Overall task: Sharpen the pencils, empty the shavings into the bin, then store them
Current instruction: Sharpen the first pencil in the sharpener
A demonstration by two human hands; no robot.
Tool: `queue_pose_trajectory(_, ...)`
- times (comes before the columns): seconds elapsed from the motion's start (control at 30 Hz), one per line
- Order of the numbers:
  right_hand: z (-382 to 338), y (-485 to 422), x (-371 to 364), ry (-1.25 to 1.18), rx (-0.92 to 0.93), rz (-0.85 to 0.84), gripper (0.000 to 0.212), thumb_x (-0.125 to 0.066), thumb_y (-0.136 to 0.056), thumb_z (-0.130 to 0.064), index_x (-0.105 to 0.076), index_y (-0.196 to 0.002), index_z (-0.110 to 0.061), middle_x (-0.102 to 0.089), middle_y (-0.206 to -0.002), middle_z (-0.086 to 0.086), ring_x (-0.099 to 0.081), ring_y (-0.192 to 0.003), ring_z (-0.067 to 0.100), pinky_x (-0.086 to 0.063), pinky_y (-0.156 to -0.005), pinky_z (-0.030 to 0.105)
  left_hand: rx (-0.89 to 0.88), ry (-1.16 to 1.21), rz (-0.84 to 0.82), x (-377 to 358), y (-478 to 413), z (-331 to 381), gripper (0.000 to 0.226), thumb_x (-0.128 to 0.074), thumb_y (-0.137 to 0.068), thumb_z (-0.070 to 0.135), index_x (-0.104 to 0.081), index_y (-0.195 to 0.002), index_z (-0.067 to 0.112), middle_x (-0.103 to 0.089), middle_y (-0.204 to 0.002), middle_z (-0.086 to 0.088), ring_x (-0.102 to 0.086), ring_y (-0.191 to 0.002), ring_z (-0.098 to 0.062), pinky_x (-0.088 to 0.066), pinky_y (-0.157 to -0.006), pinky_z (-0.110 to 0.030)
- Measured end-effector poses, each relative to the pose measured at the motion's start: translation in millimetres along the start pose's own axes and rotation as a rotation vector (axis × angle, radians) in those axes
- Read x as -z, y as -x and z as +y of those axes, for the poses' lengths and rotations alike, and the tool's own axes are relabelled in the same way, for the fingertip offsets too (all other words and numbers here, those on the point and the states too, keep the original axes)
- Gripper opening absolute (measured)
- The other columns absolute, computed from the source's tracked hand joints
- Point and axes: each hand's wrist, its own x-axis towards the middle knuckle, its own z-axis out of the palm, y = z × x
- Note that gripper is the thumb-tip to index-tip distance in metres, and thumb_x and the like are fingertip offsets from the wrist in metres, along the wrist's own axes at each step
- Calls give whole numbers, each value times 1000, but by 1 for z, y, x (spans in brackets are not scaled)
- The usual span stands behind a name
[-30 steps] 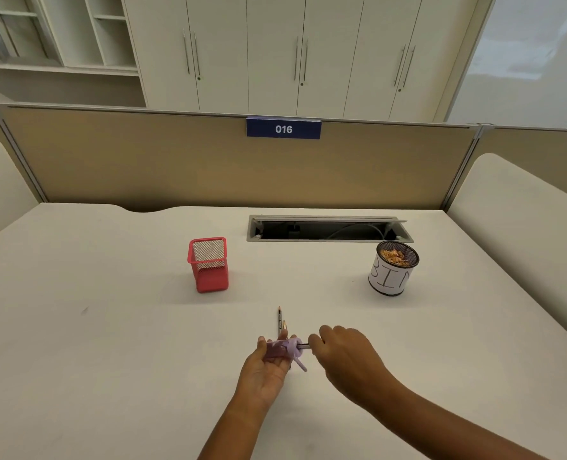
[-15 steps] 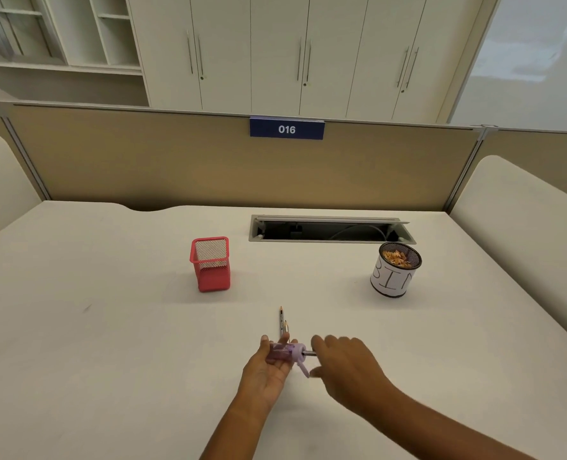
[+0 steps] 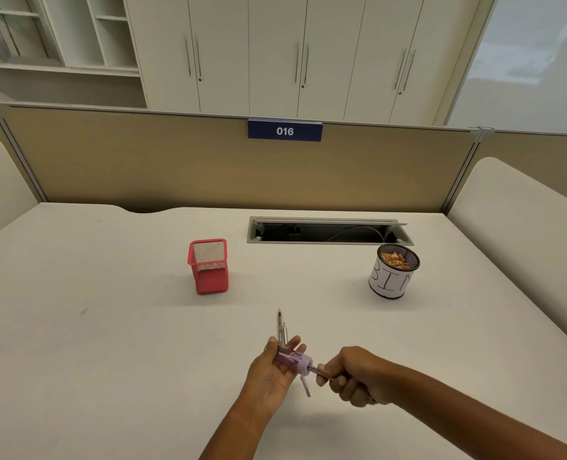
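My left hand (image 3: 270,376) holds a lilac pencil sharpener (image 3: 292,359) with a clear shavings chamber, low over the desk's front middle. My right hand (image 3: 358,376) grips a pencil (image 3: 316,370) whose tip sits in the sharpener's cap; most of that pencil is hidden in my fist. Two more pencils (image 3: 281,327) lie on the desk just beyond my left fingers, tips pointing away. A red mesh pencil holder (image 3: 208,266) stands at the centre left. At the right stands a mesh cup labelled BIN (image 3: 391,272) with shavings inside.
An open cable tray (image 3: 328,231) is set into the white desk (image 3: 109,327) behind the holder and bin. A tan partition (image 3: 176,167) with a blue 016 plate closes the desk's far edge. Cupboards stand behind it.
My right hand has turned over, from knuckles up to a fist round the pencil, and sits a little farther right. The sharpener has tilted in my left hand.
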Motion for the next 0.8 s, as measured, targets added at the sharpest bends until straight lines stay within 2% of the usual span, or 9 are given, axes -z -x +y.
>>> queue_pose_trajectory(0.13, -1, -1, -9, 446, 274, 246, 24, -44, -95, -24, -57, -81, -10, -55, -55, -1, -44, -37, 6, -31, -40, 16, 11, 44, 40, -2, -4, 4, 26, -36, -98, 16, -48, -78, 4, -65, -79, -20, -56, -85, -36, -56, -49, -38)
queue_pose_trajectory(0.2, 0, 1, -13, 983, 540, 549, 24, -52, -91, -34, -55, -98, -12, -64, -84, 6, -62, -69, 17, -35, -57, 23, 24, 132, 67, -4, -5, 4, 25, -37, -98, 15, -47, -79, 1, -58, -87, -19, -55, -84, -37, -57, -75, -40)
queue_pose_trajectory(0.27, 4, -2, -14, 1423, 762, 789, 29, -74, -73, -33, -62, -91, -14, -67, -80, 5, -63, -68, 20, -31, -55, 24, 34, 208, 93, -4, -6, 5, 26, -37, -98, 15, -47, -80, -2, -57, -88, -19, -58, -79, -40, -45, -97, -43)
queue_pose_trajectory(0.33, 8, 1, -15, 1634, 858, 920, 33, -89, -35, -26, -66, -57, -18, -58, -48, -1, -52, -38, 11, -26, -38, 19, 33, 231, 85, -4, -6, 5, 27, -37, -98, 15, -47, -82, -3, -57, -88, -19, -66, -62, -41, -57, -73, -40)
queue_pose_trajectory(0.43, 9, -1, -14, 1701, 851, 910, 29, -84, -25, -21, -62, -43, -16, -52, -38, 0, -45, -28, 8, -12, -33, 18, 34, 226, 70, -5, -3, 3, 27, -36, -99, 16, -48, -84, -3, -57, -90, -20, -68, -52, -37, -54, -43, -39)
queue_pose_trajectory(0.5, 3, 3, -17, 1634, 740, 790, 14, -78, -54, -24, -70, -62, -17, -64, -55, 3, -57, -43, 17, -15, -38, 23, 20, 181, 62, -8, -2, 1, 28, -35, -99, 17, -49, -84, -2, -58, -90, -20, -65, -67, -39, -54, -44, -38)
queue_pose_trajectory(0.57, -5, 2, -11, 1119, 529, 576, 16, -57, -84, -17, -70, -80, -8, -66, -69, 8, -55, -58, 23, -26, -46, 25, 6, 153, 48, -12, -1, 0, 28, -34, -99, 17, -49, -83, -1, -57, -89, -21, -58, -81, -37, -55, -44, -38)
queue_pose_trajectory(0.7, -10, 0, 11, 154, 47, 76, 35, -42, -94, -13, -60, -64, -10, -37, -33, -7, -24, -27, 5, -17, -31, 13, 14, 85, 28, -13, -1, -5, 26, -35, -98, 16, -49, -81, 3, -62, -83, -20, -56, -84, -36, -56, -45, -37)
queue_pose_trajectory(0.8, -8, 2, 9, 256, 129, 112, 32, -43, -95, -17, -61, -69, -10, -44, -41, -5, -30, -30, 5, -22, -35, 15, 14, 81, 30, -11, -3, -4, 26, -36, -98, 16, -51, -81, 2, -69, -64, -18, -56, -83, -36, -56, -45, -37)
